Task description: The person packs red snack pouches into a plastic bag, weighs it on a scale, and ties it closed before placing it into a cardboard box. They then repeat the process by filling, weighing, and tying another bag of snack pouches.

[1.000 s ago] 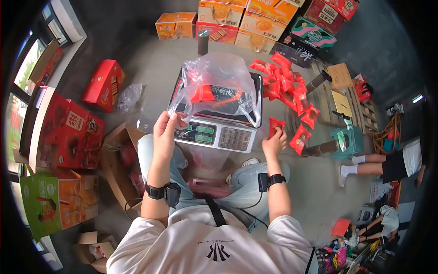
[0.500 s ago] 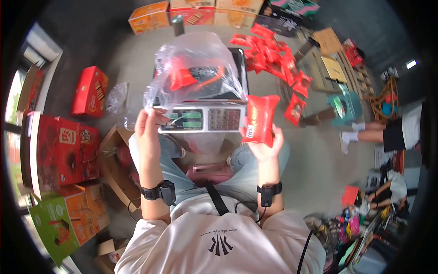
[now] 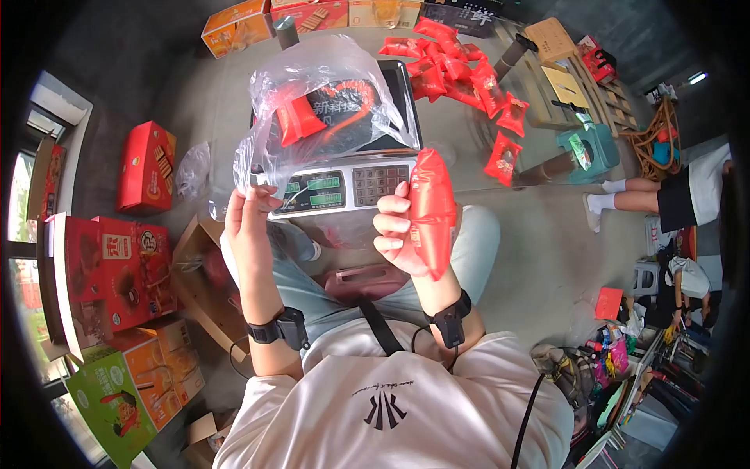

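Note:
My right hand [image 3: 400, 234] is closed on a red snack packet [image 3: 431, 211], held upright just in front of the scale's keypad. My left hand [image 3: 251, 215] pinches the near edge of a clear plastic bag [image 3: 254, 148] by the left corner of the digital scale [image 3: 316, 191]. The bag lies open over the weighing plate. Inside it are another red packet [image 3: 301, 119] and an orange-red curved strip [image 3: 366, 102] whose kind I cannot make out.
Several red packets [image 3: 461, 69] lie spread on the glass table [image 3: 211, 86] right of the scale. A red box [image 3: 148, 166] and crumpled plastic [image 3: 193, 168] sit at left. Stacked cartons [image 3: 117, 270] stand beside me; a person's legs [image 3: 625, 199] show at far right.
My right hand has moved left toward the scale and turned the packet, so its side now faces me. My left hand stays at the bag's edge. The view has shifted slightly.

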Action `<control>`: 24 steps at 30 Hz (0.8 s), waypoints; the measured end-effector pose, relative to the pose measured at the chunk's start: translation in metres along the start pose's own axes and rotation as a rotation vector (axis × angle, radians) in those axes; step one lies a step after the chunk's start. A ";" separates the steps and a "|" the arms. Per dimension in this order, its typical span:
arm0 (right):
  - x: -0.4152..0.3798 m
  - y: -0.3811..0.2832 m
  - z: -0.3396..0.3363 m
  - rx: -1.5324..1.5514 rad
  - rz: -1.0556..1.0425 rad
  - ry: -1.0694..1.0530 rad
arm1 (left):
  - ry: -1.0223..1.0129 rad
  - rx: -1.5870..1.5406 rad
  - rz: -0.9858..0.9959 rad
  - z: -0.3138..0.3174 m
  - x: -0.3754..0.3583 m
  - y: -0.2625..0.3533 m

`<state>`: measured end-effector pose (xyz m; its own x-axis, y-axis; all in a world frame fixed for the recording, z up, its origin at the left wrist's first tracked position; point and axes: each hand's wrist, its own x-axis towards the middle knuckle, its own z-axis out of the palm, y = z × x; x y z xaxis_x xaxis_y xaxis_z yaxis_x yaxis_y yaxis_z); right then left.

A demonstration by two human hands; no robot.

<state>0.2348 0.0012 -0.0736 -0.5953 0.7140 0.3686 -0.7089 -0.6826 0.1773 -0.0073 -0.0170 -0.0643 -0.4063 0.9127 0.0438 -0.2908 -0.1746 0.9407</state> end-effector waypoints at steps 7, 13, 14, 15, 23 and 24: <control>0.036 0.001 0.002 -0.394 0.132 0.422 | 0.003 0.060 0.000 -0.002 -0.002 0.001; 0.090 -0.010 -0.015 -0.920 0.140 0.742 | -0.006 0.120 0.076 0.010 -0.010 0.020; 0.097 -0.012 -0.019 -0.934 0.114 0.744 | -0.026 0.189 0.059 0.012 -0.012 0.024; 0.105 -0.017 -0.026 -0.942 0.116 0.732 | -0.045 0.258 0.043 0.012 -0.013 0.028; 0.154 -0.039 -0.059 -1.444 -0.109 0.934 | -0.159 0.212 0.075 0.001 -0.013 0.019; 0.154 -0.041 -0.061 -1.629 -0.144 0.952 | -0.161 0.186 0.059 -0.001 -0.013 0.016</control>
<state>0.1494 0.1488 -0.0794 -0.0853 0.9700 -0.2277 -0.0443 -0.2320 -0.9717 -0.0078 -0.0317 -0.0499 -0.2698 0.9528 0.1393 -0.0998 -0.1715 0.9801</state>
